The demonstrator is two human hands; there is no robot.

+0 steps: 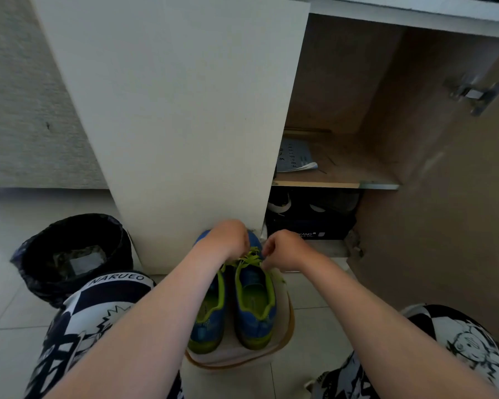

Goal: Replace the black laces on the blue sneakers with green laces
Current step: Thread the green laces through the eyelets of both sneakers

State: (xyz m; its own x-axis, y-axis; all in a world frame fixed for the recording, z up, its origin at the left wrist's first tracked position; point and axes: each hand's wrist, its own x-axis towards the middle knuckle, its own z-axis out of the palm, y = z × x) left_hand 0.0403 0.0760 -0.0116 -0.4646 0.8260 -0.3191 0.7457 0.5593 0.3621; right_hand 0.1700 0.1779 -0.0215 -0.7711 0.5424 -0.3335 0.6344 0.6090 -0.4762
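Observation:
Two blue sneakers with lime-green lining stand side by side on a low beige stool (285,338), heels toward me: the left sneaker (211,318) and the right sneaker (255,309). Green lace (249,258) runs across the front of the right sneaker. My left hand (228,239) hovers over that shoe's toe with fingers curled, pinching the green lace. My right hand (283,249) pinches the lace from the right side. No black lace is visible.
A white cabinet door (173,110) stands open right behind the shoes. The cabinet's shelf (334,180) holds a paper; a dark shoebox (308,228) sits below. A black-lined bin (75,254) stands at the left. My patterned knees flank the stool.

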